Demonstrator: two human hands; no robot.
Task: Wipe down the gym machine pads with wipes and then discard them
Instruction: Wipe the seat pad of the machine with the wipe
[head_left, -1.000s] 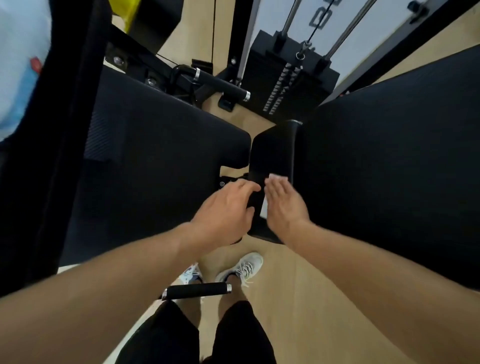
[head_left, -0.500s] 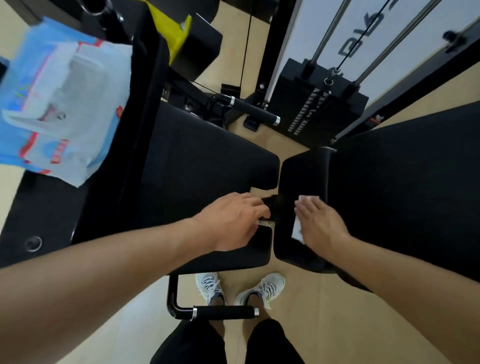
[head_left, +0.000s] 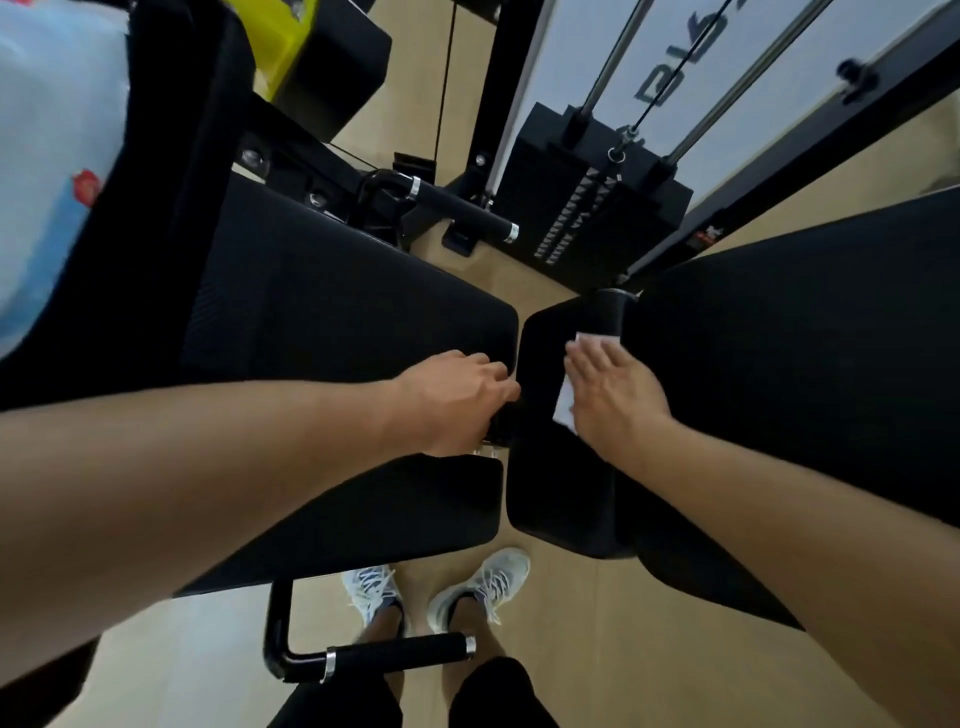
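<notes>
Right hand (head_left: 618, 395) lies flat, fingers straight and close together, pressing a white folded wipe (head_left: 566, 410) onto the small black rounded-corner vinyl pad (head_left: 550, 499) in the middle of the frame; wipe edges show past the fingertips at the top and beside the thumb on the left. Left hand (head_left: 457, 400) sits at the gap between that small pad and the large black textured seat pad (head_left: 337, 317) to its left, fingers curled down into the gap; they look wrapped on a dark bracket or pad edge there, but the spot is shadowed and I cannot tell what exactly they grip. A second large black textured pad (head_left: 805, 364) runs along the right side, just beside the small pad, and the right forearm crosses over it. Lower black seat section (head_left: 395, 525) is under the left forearm. Black foam-covered handle with chrome end rings (head_left: 400, 652) sticks out low in frame, another similar handle (head_left: 462, 213) above the seat pad. Black weight stack with steel guide rods (head_left: 587, 218) stands behind. Light blue and white wipe pack with red print (head_left: 47, 156) is blurred at the top left edge. Two white sneakers (head_left: 436, 587) on tan wood-look floor (head_left: 597, 649).
</notes>
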